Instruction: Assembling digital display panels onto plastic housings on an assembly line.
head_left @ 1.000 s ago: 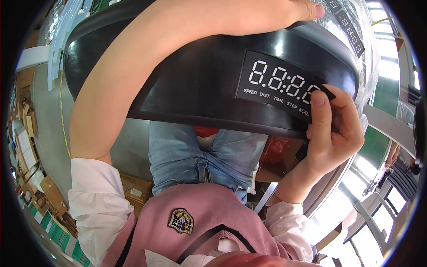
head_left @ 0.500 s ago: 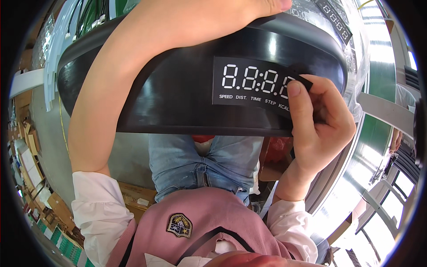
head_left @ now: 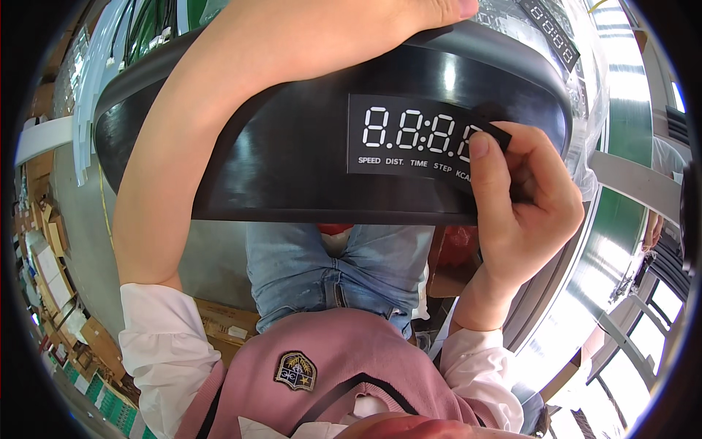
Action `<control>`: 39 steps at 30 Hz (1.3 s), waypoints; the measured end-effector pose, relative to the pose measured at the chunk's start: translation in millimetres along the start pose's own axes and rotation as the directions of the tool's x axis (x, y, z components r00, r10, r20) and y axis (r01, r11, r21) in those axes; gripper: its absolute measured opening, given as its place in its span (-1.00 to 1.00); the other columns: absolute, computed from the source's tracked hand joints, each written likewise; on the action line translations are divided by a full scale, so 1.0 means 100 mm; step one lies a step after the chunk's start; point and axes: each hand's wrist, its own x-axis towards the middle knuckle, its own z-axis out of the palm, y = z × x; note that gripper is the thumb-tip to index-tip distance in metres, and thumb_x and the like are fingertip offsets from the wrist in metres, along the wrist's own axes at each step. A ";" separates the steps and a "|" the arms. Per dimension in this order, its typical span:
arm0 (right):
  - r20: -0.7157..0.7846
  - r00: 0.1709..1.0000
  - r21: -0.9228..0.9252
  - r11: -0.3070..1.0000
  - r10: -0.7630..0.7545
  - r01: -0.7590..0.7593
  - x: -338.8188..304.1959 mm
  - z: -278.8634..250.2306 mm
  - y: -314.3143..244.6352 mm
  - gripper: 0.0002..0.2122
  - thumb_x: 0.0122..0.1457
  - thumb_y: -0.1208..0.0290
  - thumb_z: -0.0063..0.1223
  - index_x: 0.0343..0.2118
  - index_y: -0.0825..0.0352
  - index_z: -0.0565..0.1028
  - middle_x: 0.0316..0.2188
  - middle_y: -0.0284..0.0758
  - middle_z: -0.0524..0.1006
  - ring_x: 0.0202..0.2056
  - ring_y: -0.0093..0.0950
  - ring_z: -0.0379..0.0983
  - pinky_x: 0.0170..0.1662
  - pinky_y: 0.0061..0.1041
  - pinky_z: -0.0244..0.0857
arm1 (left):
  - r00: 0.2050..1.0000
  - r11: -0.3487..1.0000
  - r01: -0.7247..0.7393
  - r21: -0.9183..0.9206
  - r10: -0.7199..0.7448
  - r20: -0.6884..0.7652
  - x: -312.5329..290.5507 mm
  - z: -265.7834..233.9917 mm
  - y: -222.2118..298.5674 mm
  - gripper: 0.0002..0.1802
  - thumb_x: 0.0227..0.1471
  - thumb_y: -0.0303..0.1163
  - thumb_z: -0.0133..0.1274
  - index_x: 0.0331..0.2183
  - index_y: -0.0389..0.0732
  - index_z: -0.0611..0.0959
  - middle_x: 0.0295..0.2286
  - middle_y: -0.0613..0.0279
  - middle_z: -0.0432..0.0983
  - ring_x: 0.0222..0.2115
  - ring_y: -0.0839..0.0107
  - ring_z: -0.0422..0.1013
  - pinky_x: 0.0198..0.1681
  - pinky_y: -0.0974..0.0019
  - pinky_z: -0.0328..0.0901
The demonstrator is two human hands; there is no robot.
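A glossy black curved panel spans the view in front of me. My right hand pinches the right end of a black display sticker between thumb and fingers. White digit shapes and small lettering mark the sticker; its right end bends up off the panel. Its left part lies on or very close to the surface; I cannot tell if it is stuck down. My left arm reaches across the panel's left side, and my left hand rests at the far edge, its fingers mostly cut off by the frame.
Beyond the panel's far right corner, another display sticker lies among clear plastic wrapping. A green work surface with a pale metal edge runs along the right. Cardboard boxes stand at lower left. Another person's hand shows at far right.
The sticker has slid slightly left and a touch nearer, along with my right hand's fingertips. My left hand has stayed at the far edge.
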 end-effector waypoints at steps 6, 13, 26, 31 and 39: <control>-0.001 1.000 -0.093 0.996 -0.002 0.002 0.01 0.03 -0.02 -0.89 0.03 0.57 0.22 -0.45 0.45 0.49 -0.68 -0.56 0.32 -0.63 -0.84 0.17 -0.58 -0.82 -0.04 | 0.999 0.999 -0.039 0.022 0.040 -0.026 -0.02 0.02 0.02 -0.50 0.18 -0.14 -0.05 -0.56 -0.42 0.54 -0.64 0.00 0.40 -0.62 0.22 0.30 -0.49 0.19 0.19; 0.046 0.942 -0.496 0.810 -0.334 0.311 0.10 0.03 0.04 -0.79 -0.07 0.41 0.32 -0.53 0.35 0.46 -0.75 -0.52 0.22 -0.72 -0.73 0.09 -0.64 -0.70 -0.05 | 0.999 0.999 0.015 0.029 -0.017 0.051 0.01 -0.01 0.06 -0.54 0.16 -0.14 -0.02 -0.51 -0.39 0.56 -0.60 0.00 0.46 -0.57 0.14 0.36 -0.45 0.21 0.24; -0.268 0.898 -0.263 0.923 -0.349 0.280 0.40 -0.31 0.53 -0.48 -0.24 0.19 0.46 -0.19 0.29 0.51 -0.46 -0.38 0.44 -0.39 -0.60 0.37 -0.25 -0.61 0.28 | 0.983 0.905 -0.182 0.384 0.168 0.072 -0.07 0.06 0.06 -0.24 -0.38 0.27 0.26 -0.38 -0.27 0.62 -0.44 0.01 0.58 -0.33 0.10 0.51 -0.27 0.11 0.38; -0.162 0.947 -0.047 0.961 -0.277 0.273 0.01 -0.65 0.08 -0.38 -0.38 0.14 0.51 -0.20 0.34 0.50 -0.40 -0.35 0.50 -0.32 -0.53 0.44 -0.16 -0.58 0.30 | 0.986 0.870 -0.146 0.472 0.168 -0.004 -0.61 -0.04 0.66 -0.37 -0.43 0.10 0.34 -0.43 -0.25 0.62 -0.51 0.05 0.56 -0.43 0.09 0.51 -0.33 0.15 0.38; -0.268 0.799 -0.359 0.825 -0.538 0.436 -1.57 -2.21 -0.55 0.05 -0.73 -0.28 0.48 -0.16 0.49 0.44 -0.31 -0.18 0.48 -0.32 -0.39 0.47 -0.28 -0.45 0.36 | 0.822 0.757 -0.465 0.460 0.561 -0.093 -1.99 -0.18 1.77 -0.43 -0.39 -0.07 0.34 -0.29 -0.18 0.61 -0.42 0.09 0.51 -0.47 0.15 0.47 -0.38 0.23 0.34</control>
